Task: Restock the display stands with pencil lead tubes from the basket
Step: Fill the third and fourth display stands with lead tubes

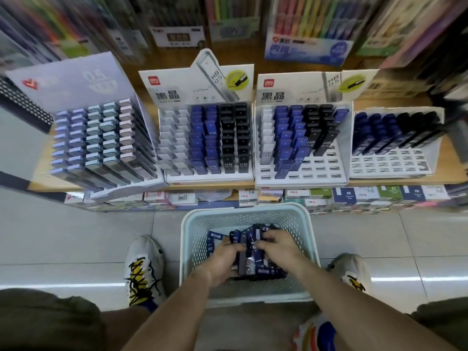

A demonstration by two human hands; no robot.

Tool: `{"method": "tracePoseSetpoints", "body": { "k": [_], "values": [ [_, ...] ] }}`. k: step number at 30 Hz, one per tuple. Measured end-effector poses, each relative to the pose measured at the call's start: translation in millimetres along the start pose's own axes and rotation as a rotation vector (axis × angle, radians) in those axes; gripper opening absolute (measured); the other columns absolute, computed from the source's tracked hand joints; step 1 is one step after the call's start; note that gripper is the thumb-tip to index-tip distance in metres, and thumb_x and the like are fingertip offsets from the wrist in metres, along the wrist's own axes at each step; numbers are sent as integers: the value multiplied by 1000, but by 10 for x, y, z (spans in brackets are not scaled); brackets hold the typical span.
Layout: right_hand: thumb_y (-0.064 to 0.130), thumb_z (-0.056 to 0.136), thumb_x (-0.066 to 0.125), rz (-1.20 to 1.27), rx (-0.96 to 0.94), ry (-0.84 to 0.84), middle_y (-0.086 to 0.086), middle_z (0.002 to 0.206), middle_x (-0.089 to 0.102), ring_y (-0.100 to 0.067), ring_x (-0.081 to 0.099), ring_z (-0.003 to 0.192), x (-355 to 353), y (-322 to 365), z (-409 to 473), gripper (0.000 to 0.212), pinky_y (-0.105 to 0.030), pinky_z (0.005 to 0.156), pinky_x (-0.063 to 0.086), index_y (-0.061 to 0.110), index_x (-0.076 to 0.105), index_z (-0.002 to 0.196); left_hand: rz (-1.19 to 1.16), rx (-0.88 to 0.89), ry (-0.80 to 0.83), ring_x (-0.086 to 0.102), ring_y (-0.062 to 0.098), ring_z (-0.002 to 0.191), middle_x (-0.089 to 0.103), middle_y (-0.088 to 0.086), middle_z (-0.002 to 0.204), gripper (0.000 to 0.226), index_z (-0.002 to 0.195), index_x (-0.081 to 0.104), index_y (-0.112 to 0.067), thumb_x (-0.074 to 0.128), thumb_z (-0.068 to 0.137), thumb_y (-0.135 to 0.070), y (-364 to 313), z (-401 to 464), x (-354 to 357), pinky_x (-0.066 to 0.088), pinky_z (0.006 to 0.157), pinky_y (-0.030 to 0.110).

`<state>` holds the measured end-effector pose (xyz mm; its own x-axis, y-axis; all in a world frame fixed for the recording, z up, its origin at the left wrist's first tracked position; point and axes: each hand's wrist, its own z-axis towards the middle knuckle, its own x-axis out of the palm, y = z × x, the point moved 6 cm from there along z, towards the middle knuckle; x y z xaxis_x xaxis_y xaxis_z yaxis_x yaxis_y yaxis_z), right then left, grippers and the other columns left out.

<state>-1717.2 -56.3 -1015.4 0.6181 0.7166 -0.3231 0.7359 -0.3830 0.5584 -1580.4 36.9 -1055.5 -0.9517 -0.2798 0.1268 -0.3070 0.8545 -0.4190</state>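
A pale blue plastic basket [188, 239] sits on the floor between my feet, holding a pile of blue and dark lead tubes [253, 262]. Both hands are down inside it. My left hand [222, 262] grips a bundle of tubes from the left, and my right hand [277, 245] curls its fingers over tubes at the top of the pile. On the low shelf stand several display stands: a purple one [101, 140], a full white one [205, 140], a partly filled one [301, 145] with open slots in front, and a far right one [392, 148] with several open rows.
Boxed stock [354, 196] lines the ledge under the shelf, just beyond the basket. Hanging packs of pens and highlighters [309, 29] fill the wall behind the stands. My shoes [143, 269] flank the basket on a grey tiled floor.
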Motion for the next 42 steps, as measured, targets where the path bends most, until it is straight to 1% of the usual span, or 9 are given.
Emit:
{"method": "tracePoseSetpoints", "body": {
  "k": [3,8,12,17,21,23,31,37,42],
  "values": [
    [28,89,73,147,-9,17,-2,127,66,-18,67,104,-20,125,-197,52,-38,97,54,11,57,136,-199,20,119,69,32,112,63,17,134,34,139,47,-21,50,105,-22,-97,-317,183,60,85,49],
    [12,92,71,223,-149,69,0,91,74,-13,72,85,-287,558,-717,4,-32,85,60,15,70,92,-267,101,192,61,37,121,66,20,130,36,136,59,-13,47,105,-26,-373,-816,320,57,93,53],
    [9,88,74,150,-250,103,-7,101,71,-15,71,86,-593,940,-1178,16,-28,79,62,14,65,100,-265,205,207,62,30,100,66,19,110,37,124,63,-9,41,96,-18,-703,-1323,469,56,75,40],
    [13,82,82,25,-369,35,-4,90,70,-11,71,72,-983,1368,-1547,26,-33,75,62,14,66,103,-220,343,199,60,34,102,59,35,125,49,135,55,0,44,89,-13,-1172,-1896,663,54,70,38],
    [14,74,89,4,-501,-58,-7,80,66,-13,65,61,-1223,1727,-1862,28,-33,58,59,9,70,94,-243,428,292,63,32,95,65,21,115,50,136,59,-3,48,89,-14,-1486,-2256,763,54,70,39],
    [16,72,90,-32,-556,-93,-7,74,70,-23,67,62,-1292,1867,-2009,26,-44,68,62,10,73,91,-238,464,348,64,31,97,67,19,119,44,135,62,-6,50,96,-21,-1594,-2420,809,53,68,37],
    [15,76,87,75,-540,-123,1,79,76,-10,71,71,-1280,1826,-2067,20,-34,78,61,18,73,91,-307,456,184,69,30,75,71,22,100,47,133,55,-1,65,96,-28,-1590,-2476,761,50,56,33],
    [6,85,78,342,-447,35,-2,89,77,-6,69,73,-1279,1811,-1991,22,-18,61,50,13,72,106,-374,453,126,63,22,66,71,16,92,49,129,58,-6,74,89,-27,-1624,-2494,722,45,53,32],
    [6,92,70,457,-445,91,-5,89,71,-20,66,86,-1313,1826,-1943,30,-39,82,52,16,64,119,-401,476,71,63,25,65,69,18,89,48,130,55,-2,74,90,-21,-1685,-2499,683,43,51,31]
  ]
}}
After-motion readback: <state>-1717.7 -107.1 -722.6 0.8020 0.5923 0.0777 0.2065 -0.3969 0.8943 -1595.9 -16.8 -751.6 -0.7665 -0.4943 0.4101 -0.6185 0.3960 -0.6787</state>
